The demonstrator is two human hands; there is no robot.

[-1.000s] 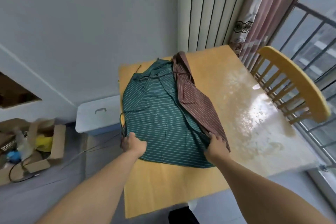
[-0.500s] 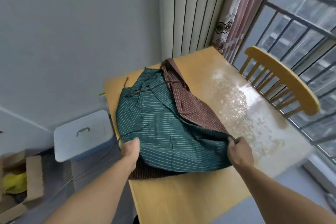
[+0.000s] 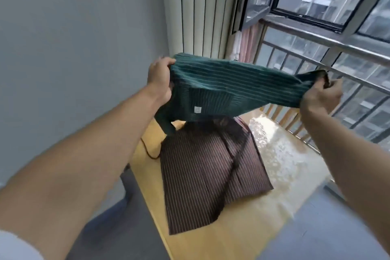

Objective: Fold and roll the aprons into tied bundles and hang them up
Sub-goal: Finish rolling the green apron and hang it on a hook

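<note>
Green striped apron (image 3: 223, 88) held up in the air above the worktop (image 3: 238, 232) — left hand (image 3: 159, 74) grips one corner with fingers curled over the cloth, right hand (image 3: 321, 96) pinches the other. Brown striped apron (image 3: 209, 175) lies flat on the worktop beneath — dark cord (image 3: 147, 150) beside it.
</note>
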